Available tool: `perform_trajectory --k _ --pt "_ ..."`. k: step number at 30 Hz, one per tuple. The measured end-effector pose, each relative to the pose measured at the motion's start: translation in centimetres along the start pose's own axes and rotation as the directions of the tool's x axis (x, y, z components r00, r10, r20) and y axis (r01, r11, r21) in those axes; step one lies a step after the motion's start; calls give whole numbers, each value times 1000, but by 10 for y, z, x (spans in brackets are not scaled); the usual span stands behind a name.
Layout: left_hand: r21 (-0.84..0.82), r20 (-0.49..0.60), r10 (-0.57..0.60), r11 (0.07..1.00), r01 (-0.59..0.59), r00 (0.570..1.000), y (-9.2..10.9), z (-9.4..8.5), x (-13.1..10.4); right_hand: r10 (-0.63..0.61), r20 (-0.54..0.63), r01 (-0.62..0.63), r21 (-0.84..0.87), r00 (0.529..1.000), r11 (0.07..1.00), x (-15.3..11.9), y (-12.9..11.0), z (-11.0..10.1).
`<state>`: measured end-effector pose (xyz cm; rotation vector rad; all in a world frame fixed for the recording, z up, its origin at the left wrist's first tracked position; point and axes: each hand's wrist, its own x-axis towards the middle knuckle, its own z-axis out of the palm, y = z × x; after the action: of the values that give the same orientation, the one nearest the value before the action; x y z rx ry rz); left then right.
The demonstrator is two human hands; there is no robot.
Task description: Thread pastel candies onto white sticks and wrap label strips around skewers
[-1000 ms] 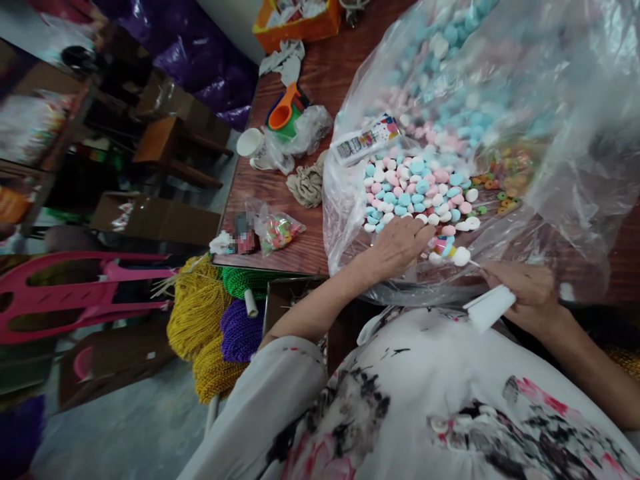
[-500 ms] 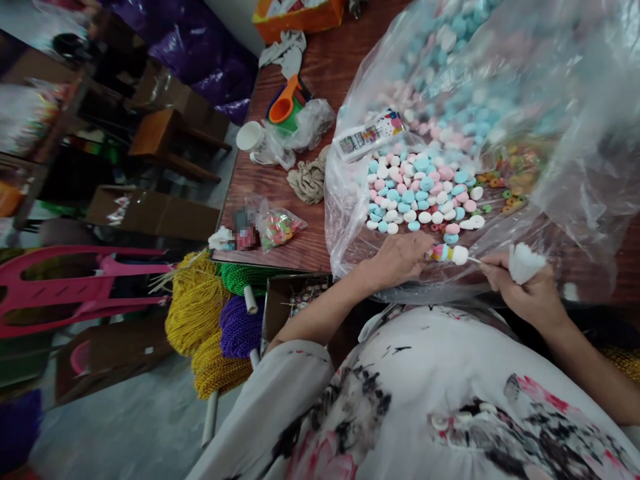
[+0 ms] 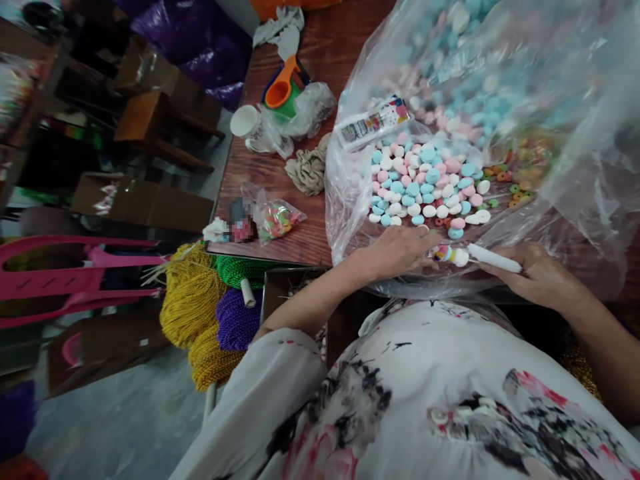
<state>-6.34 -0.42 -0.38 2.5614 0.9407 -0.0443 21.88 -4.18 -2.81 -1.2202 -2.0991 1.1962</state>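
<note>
My left hand is closed around a small multicoloured, striped piece with a white rounded end. From that end a thin white strand runs to my right hand, whose fingers pinch close to it. A white elongated piece lies along my right fingers; its kind is unclear. Just beyond both hands, a pile of pink, blue and white pebble-like pieces rests on clear plastic. Small coloured rings lie to the pile's right.
A big clear plastic bag of similar pieces covers the table's right side. A printed packet lies on it. Leftward on the table are a white cup, an orange scoop, a cloth and a small bag. Yellow cord bundles stand below.
My right hand has turned and moved slightly left, closer to the striped piece. The white piece in it now appears long and narrow. My left hand keeps its hold.
</note>
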Motion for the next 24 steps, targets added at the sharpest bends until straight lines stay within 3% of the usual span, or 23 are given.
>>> perform_trajectory --k 4,9,18,21,24 --pt "25 -3 100 995 -100 995 -5 -1 1 50 85 -56 71 995 996 4 2 -4" --pt "-65 -58 186 980 -190 981 -4 6 7 102 142 -123 151 985 981 7 3 -5" --pt "-288 -119 190 933 -218 974 -4 31 16 144 -10 -139 202 990 969 8 -2 15" --pt "-195 -65 197 959 -206 978 -2 29 13 142 8 -141 180 990 973 9 -4 16" --pt "-8 4 96 995 -96 995 3 19 8 161 23 -163 180 987 970 9 -5 13"
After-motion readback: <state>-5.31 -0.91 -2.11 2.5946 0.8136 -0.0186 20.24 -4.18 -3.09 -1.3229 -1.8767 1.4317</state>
